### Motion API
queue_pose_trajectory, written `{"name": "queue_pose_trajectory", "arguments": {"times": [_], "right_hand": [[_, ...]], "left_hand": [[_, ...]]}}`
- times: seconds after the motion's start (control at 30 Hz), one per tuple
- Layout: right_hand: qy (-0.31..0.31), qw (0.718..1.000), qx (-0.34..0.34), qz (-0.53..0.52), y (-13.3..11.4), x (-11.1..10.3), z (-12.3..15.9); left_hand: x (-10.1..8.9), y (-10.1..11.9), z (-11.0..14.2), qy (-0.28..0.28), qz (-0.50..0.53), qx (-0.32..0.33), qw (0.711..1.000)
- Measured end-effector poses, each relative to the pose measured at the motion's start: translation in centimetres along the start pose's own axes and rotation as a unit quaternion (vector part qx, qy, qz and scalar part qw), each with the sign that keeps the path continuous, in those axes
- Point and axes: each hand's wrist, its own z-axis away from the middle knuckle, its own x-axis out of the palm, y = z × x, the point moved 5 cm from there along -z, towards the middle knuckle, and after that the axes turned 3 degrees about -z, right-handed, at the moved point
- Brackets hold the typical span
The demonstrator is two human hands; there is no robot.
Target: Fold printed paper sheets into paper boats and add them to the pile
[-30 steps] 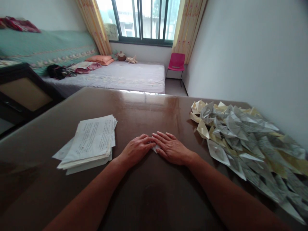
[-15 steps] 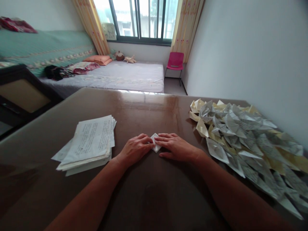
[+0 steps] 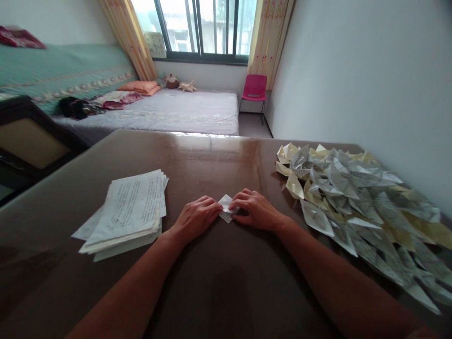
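In the head view, the right hand (image 3: 256,209) has changed most: half a second ago its fingers lay flat over the folded paper (image 3: 226,207), and now they are bent, with their tips at its right side. More of the paper shows, and its middle looks lifted where it was a flat diamond. To my judgement, the folding has passed from pressing creases to opening or shifting a layer. The left hand (image 3: 201,214) is much as it was, its fingers together and narrow on the paper's left corner. The right hand is also fairly narrow, holding the other side between thumb and fingers, though the exact grip is partly hidden.

The folded paper lies on the table (image 3: 197,162) to the right of the stack of sheets (image 3: 130,205), with the left hand between them. It is small and roughly diamond-shaped, plain white toward the far corner, with faint print toward the near one; its side corners are under the fingers. Farther right of the stack, beyond the right hand, spreads a heap of paper boats (image 3: 344,188), white and yellowish.
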Motion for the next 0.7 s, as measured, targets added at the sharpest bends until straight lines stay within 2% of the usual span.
{"name": "queue_pose_trajectory", "arguments": {"times": [0.17,0.33,0.53,0.7], "right_hand": [[0.014,0.999,0.003,-0.032,1.1,0.4,0.1],[-0.004,0.998,0.026,-0.052,1.8,0.1,0.3],[0.005,0.998,0.031,-0.052,2.1,0.0,0.3],[0.006,0.998,0.048,-0.042,2.1,0.3,0.3]], "left_hand": [[-0.1,-0.5,0.1,-0.002,0.021,-0.019,1.0],[-0.3,-1.4,0.3,0.008,0.009,-0.057,0.998],[-0.4,-1.6,0.3,0.017,-0.012,-0.072,0.997],[0.0,-1.8,0.3,0.014,0.021,-0.066,0.997]]}}
